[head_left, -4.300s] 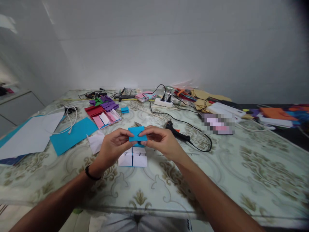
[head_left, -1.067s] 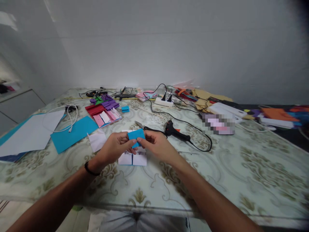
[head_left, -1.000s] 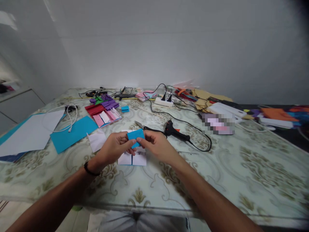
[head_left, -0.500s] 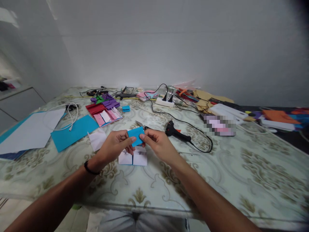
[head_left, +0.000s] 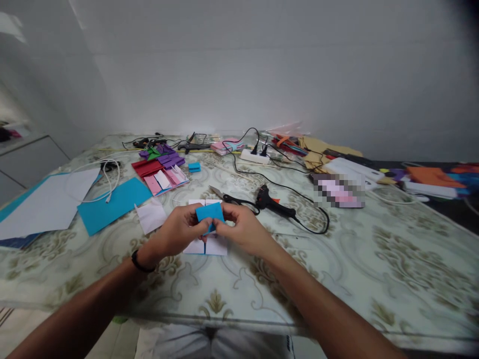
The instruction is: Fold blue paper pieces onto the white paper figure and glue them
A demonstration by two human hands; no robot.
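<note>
A small folded piece of blue paper [head_left: 209,213] is pinched between my two hands above the table. My left hand [head_left: 181,227] grips its left side, thumb on the front face. On the right side, my right hand [head_left: 241,227] closes on it with the thumb near the lower edge. Below the hands lie white paper pieces with blue edges [head_left: 216,246], partly hidden by my fingers. Just beyond my right hand are scissors [head_left: 232,198] with dark handles and a black glue gun [head_left: 275,203]. A creased white paper [head_left: 150,215] lies left of my left hand.
Blue sheets [head_left: 114,204] and a large white sheet [head_left: 52,202] lie at left with a white cable [head_left: 119,174]. Folded red, purple and pink papers [head_left: 166,179] sit farther back. A power strip [head_left: 254,156] with black cords stands behind; a phone [head_left: 339,191] lies at right.
Both thumbs have moved closer together on the blue paper, toward its lower middle edge. My right hand has shifted slightly left and down, uncovering more of the scissors.
</note>
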